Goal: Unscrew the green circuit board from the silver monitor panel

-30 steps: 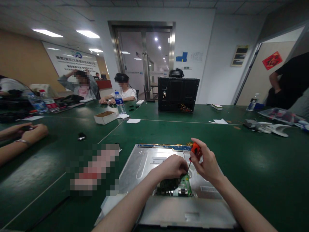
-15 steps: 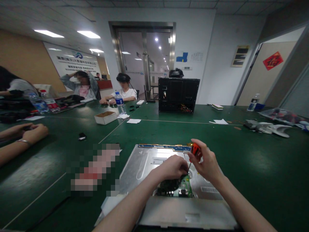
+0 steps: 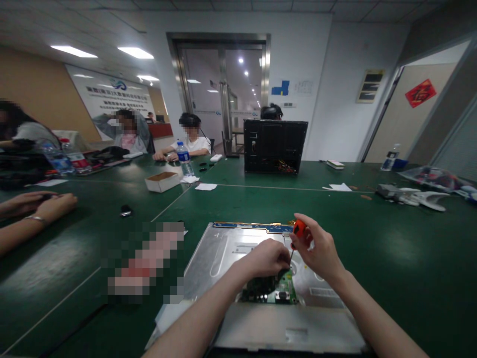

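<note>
A metal display panel lies flat in front of me, with a blue circuit strip along its far edge. Near its middle a green circuit board is partly covered by my left hand. My right hand grips a screwdriver by its red-orange handle, its thin shaft slanting down to the board's upper edge. Bent close around the shaft's lower end are the fingers of my left hand. What they pinch, if anything, is hidden, and so is the screwdriver's tip.
A blurred pink object lies left of the panel. Another person's hands rest at the left edge. Farther back stand an open box, a water bottle and a black computer case. Grey-white parts lie on the right.
My right hand has turned the screwdriver handle slightly, and its fingers have shifted a little. My left hand stays where it was on the board.
</note>
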Tool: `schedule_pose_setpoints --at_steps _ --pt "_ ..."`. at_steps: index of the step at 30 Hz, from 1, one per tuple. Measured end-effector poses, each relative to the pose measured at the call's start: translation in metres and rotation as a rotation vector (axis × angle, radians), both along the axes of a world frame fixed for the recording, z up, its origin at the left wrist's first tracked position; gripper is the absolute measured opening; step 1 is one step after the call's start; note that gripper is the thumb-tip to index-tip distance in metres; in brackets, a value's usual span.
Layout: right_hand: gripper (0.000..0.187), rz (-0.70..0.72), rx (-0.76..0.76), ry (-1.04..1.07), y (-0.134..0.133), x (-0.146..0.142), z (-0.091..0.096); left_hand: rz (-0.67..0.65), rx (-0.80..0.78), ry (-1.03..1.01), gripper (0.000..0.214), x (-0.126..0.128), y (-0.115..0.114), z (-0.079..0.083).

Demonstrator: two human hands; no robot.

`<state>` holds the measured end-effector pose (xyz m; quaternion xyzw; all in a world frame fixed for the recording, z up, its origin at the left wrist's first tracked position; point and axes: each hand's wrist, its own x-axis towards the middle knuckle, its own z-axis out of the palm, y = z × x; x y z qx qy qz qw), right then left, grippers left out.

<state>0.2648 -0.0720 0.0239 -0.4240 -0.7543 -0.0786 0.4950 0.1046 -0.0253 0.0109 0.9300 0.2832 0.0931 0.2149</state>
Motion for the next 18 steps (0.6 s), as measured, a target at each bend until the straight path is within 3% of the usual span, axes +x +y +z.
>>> schedule_pose_setpoints --at_steps 18 --pt "0.042 0.037 -0.02 -0.019 -0.0038 0.0 0.0038 -0.008 -0.005 -0.009 0.015 0.0001 -0.0008 0.0001"
